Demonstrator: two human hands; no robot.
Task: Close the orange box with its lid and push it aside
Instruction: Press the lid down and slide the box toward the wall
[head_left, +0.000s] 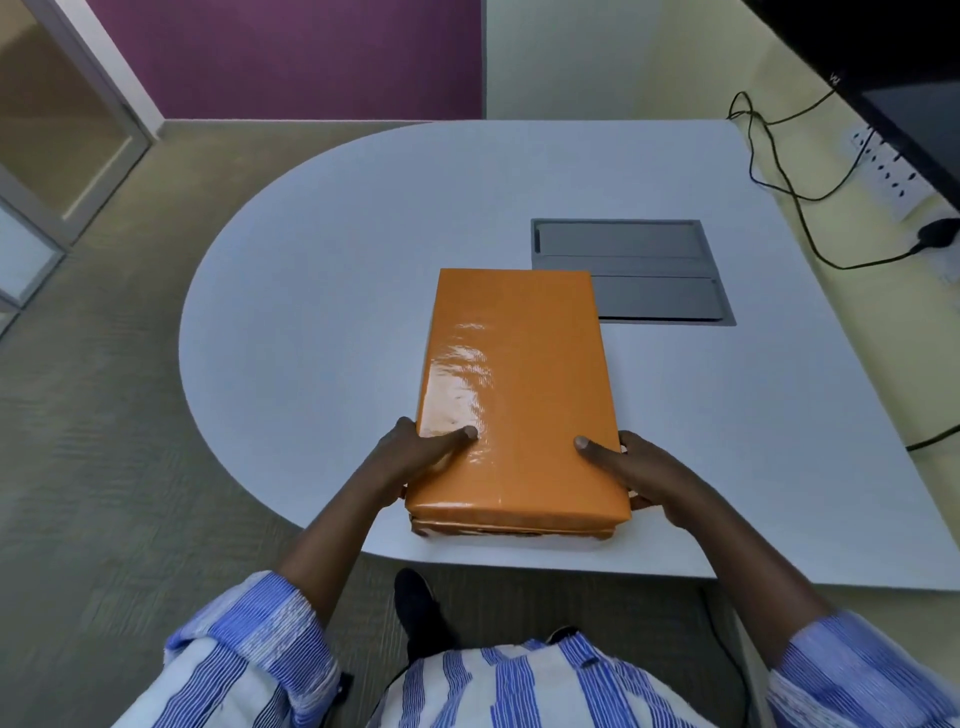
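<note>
The orange box (511, 530) lies lengthwise on the grey table (322, 291), near its front edge. Its glossy orange lid (519, 374) sits on top and covers it; only a thin strip of the box shows under the lid's near end. My left hand (415, 462) grips the lid's near left corner, thumb on top and fingers down the side. My right hand (644, 478) grips the near right corner the same way.
A grey cable hatch (654, 270) is set flush in the table just behind and right of the box. Black cables (769, 156) and a white power strip (893, 171) lie at the far right. The table's rounded edge curves along the left.
</note>
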